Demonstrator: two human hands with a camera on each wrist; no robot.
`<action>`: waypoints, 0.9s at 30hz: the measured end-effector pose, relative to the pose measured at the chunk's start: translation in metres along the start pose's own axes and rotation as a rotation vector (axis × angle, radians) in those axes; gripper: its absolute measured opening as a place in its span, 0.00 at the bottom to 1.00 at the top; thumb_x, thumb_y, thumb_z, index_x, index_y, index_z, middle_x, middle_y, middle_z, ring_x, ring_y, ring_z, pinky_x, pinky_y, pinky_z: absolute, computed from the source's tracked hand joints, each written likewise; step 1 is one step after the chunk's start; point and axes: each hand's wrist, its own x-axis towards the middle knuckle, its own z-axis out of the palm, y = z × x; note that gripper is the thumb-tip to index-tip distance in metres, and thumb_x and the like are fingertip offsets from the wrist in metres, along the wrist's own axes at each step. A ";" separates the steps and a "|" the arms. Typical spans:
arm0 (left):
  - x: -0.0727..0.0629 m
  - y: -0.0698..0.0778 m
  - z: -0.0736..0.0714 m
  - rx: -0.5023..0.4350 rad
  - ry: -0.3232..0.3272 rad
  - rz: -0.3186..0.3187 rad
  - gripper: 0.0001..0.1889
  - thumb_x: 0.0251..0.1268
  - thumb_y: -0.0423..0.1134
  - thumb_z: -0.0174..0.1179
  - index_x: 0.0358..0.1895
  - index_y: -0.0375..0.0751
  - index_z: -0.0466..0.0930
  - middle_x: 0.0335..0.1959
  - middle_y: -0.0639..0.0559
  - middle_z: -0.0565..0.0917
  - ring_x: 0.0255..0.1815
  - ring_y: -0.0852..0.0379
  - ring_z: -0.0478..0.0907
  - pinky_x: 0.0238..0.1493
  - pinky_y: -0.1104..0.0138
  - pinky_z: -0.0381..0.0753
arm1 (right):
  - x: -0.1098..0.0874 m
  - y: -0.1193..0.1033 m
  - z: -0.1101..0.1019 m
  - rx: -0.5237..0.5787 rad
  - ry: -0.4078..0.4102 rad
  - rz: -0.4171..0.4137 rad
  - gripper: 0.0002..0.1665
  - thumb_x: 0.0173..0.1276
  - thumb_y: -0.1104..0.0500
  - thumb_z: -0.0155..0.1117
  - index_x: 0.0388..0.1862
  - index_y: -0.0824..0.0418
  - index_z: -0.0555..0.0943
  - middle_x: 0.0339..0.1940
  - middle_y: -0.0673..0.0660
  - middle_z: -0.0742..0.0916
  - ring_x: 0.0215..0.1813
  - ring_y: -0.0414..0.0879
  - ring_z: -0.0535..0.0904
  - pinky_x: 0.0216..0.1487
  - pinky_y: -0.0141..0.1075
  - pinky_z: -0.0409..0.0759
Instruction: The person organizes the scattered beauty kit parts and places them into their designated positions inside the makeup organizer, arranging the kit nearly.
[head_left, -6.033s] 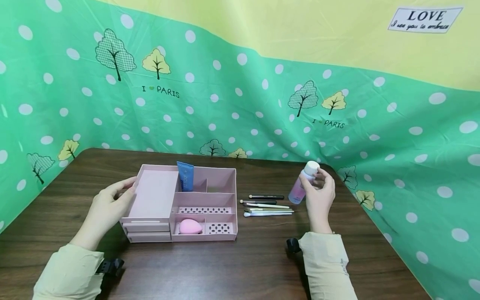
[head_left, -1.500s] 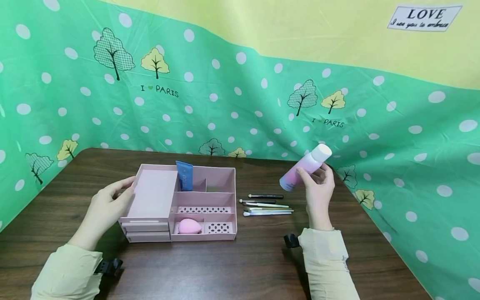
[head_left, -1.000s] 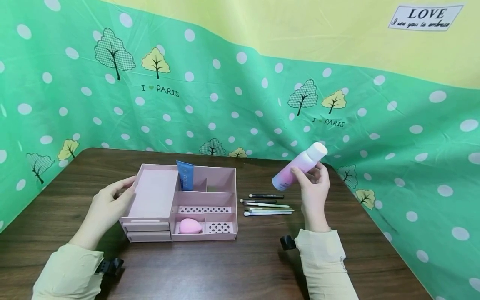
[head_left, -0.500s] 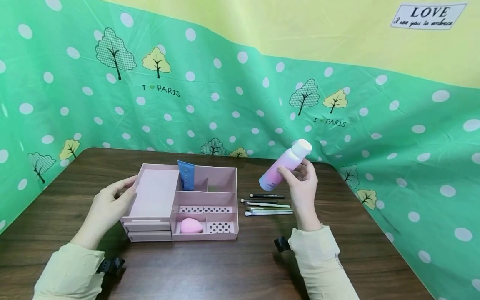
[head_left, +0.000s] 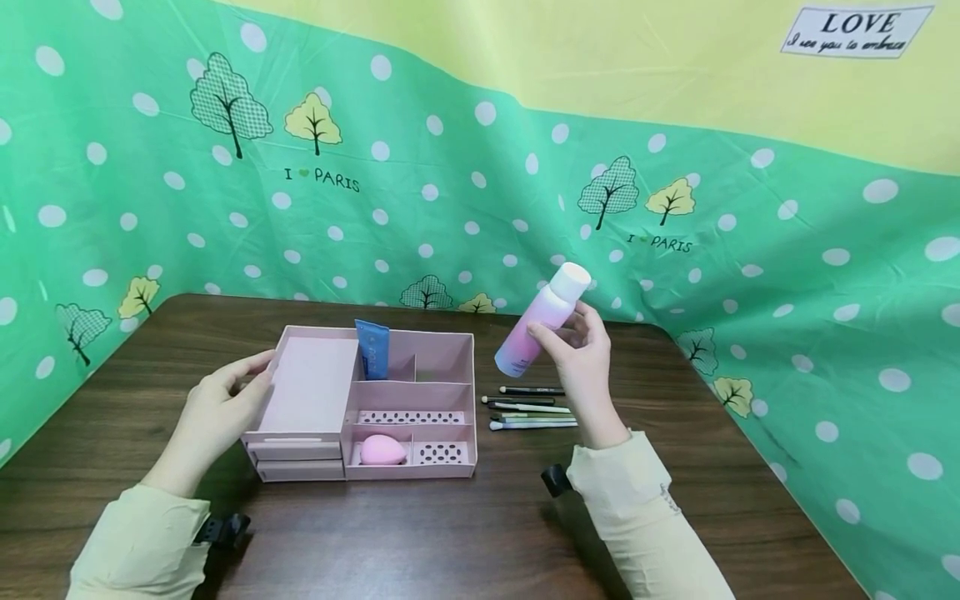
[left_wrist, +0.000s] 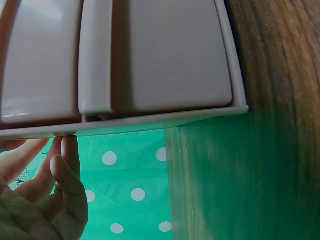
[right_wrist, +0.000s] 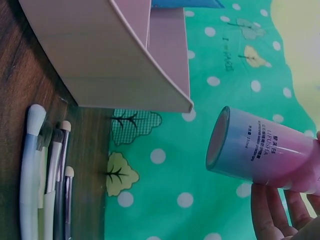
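Observation:
My right hand holds a pink-and-blue cosmetic bottle with a white cap, pinched between thumb and fingers. Tilted, it hangs above the table, just right of the pink organizer. In the right wrist view the bottle's base faces the organizer's side wall. My left hand rests its fingertips against the organizer's left side; the left wrist view shows those fingers touching the wall. Inside the organizer stand a blue tube at the back and a pink makeup sponge at the front.
Several makeup brushes lie on the dark wooden table, right of the organizer and below the bottle. The organizer has two small drawers at its front left. Behind the table hangs a green dotted cloth.
My right hand has lifted the bottle off the table, tilted it and carried it left, close to the organizer. The left hand has stayed in place.

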 end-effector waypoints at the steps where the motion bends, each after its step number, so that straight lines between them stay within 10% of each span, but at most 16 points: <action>1: 0.000 0.000 0.000 -0.001 -0.001 0.000 0.25 0.78 0.46 0.46 0.70 0.35 0.70 0.54 0.33 0.78 0.37 0.50 0.68 0.32 0.65 0.67 | 0.000 -0.001 0.001 -0.006 -0.010 -0.002 0.34 0.61 0.58 0.73 0.65 0.57 0.72 0.51 0.52 0.82 0.46 0.45 0.77 0.43 0.33 0.77; 27: -0.001 0.002 -0.001 -0.009 0.002 0.014 0.25 0.78 0.45 0.46 0.69 0.34 0.70 0.56 0.32 0.77 0.38 0.48 0.69 0.33 0.65 0.68 | 0.015 -0.028 0.039 -0.155 -0.265 -0.029 0.34 0.60 0.57 0.74 0.64 0.58 0.73 0.55 0.60 0.82 0.46 0.52 0.81 0.46 0.38 0.81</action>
